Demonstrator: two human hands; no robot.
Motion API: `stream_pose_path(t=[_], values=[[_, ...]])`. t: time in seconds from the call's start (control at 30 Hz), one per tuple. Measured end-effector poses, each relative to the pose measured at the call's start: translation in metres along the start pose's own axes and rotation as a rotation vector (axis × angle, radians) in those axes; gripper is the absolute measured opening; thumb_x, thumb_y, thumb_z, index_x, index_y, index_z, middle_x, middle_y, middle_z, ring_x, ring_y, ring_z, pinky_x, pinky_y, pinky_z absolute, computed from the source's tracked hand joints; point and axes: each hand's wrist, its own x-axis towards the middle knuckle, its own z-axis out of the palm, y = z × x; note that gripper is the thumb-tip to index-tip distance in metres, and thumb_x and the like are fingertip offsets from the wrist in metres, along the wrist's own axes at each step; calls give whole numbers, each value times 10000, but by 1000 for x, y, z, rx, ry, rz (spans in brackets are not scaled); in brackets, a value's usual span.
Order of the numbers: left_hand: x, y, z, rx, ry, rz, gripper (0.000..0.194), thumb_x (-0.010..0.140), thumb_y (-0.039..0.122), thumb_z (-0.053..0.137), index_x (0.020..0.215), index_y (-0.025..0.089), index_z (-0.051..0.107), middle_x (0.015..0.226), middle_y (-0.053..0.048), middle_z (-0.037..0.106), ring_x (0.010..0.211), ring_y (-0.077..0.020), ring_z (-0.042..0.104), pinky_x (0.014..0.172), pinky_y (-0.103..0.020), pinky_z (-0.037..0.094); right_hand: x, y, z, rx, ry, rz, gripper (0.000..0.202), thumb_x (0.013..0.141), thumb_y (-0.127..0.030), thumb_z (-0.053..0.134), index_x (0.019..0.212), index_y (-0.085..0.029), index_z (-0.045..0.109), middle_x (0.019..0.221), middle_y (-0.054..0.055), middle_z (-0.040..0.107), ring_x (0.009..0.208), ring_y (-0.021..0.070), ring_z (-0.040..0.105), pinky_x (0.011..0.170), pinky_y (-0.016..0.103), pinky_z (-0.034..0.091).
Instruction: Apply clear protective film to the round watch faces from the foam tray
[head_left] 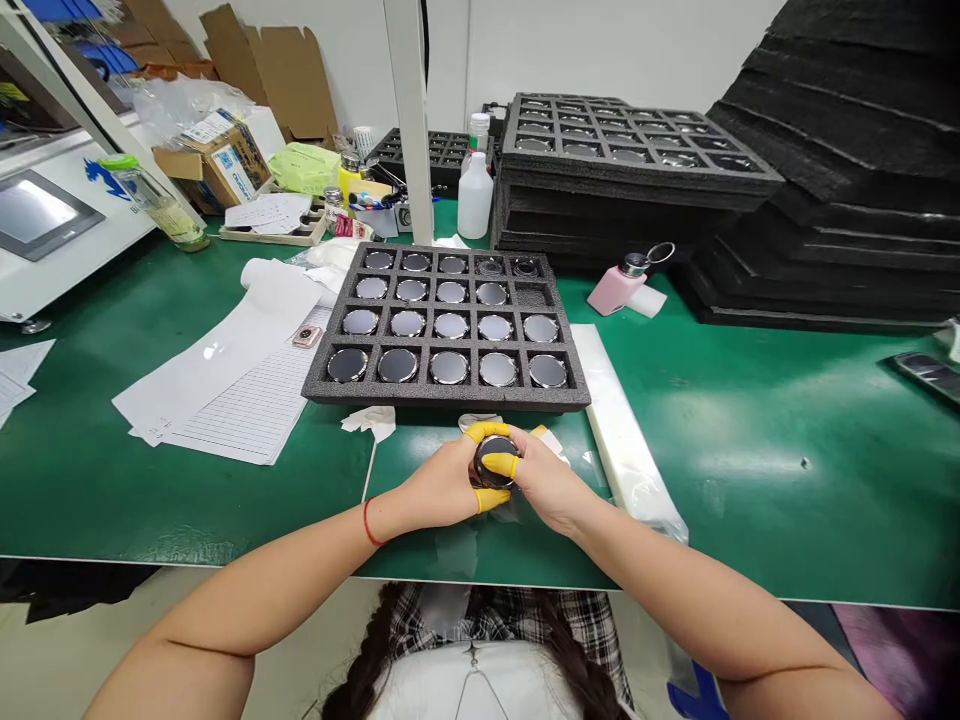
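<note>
Both hands meet in front of the foam tray, around one round dark watch face [495, 462] with a metal rim. My left hand [450, 482] wraps its left side, with yellow finger cots above and below it. From the right, my right hand [536, 475] holds it too, a yellow-capped digit lying across the dark face. The black foam tray [446, 397] just beyond bears rows of similar round pieces. One compartment [533, 294] at its right side, second row from the back, has no round piece.
Left lie papers [225, 350] with a small pink device [307, 336]. A long white packet [630, 430] lies right of the hands. Behind are a pink bottle [616, 288], a white bottle [475, 198], a post [411, 120] and stacked foam trays [637, 170].
</note>
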Motion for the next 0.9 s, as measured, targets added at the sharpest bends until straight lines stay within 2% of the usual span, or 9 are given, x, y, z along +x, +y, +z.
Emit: stream_pose_path(t=[0.43,0.57,0.77,0.9], values=[[-1,-1,1,132,-10,-1,575,752,174,630,1290,223,435,953,-38,675,790,-200,657,649,-287,528,-1,4,3,-42,77,-22,270,627,-204,596,895,-184,606,818,-16,629,793,154,556,727,278,443],[0,-4,1,146,-10,27,573,756,195,637,1296,221,446,979,-46,675,809,-201,658,675,-291,530,-2,6,5,-18,100,-27,263,638,-226,596,898,-191,604,836,-11,633,823,167,569,752,292,451],[-1,0,-2,103,-25,30,616,730,168,657,1302,228,434,905,-15,669,732,-163,632,626,-257,503,-1,3,3,-13,70,-7,255,698,-310,616,925,-194,621,887,7,657,849,179,583,782,311,455],[-1,4,-8,-31,-12,6,602,721,174,685,1266,238,437,1060,-40,630,820,-155,624,698,-266,523,-1,-6,-6,-74,19,-20,281,697,-298,644,961,-201,627,967,10,665,946,187,576,849,312,441]])
